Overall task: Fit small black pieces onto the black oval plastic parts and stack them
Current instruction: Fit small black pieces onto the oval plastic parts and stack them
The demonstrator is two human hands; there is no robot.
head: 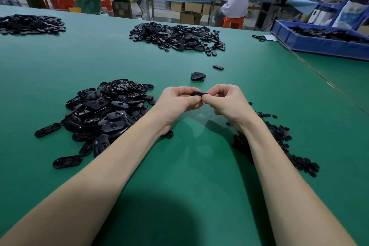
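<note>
Fingertips of the left hand point(179, 99) and right hand point(225, 99) pinch one black oval part point(197, 94) between them above the green table point(189, 166), a piece that looks light, stiff and slick, best gripped by its ends.

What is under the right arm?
Small black pieces lie heaped on the green table beneath the right arm. The arm covers part of the heap, so how far it spreads underneath cannot be seen.
</note>
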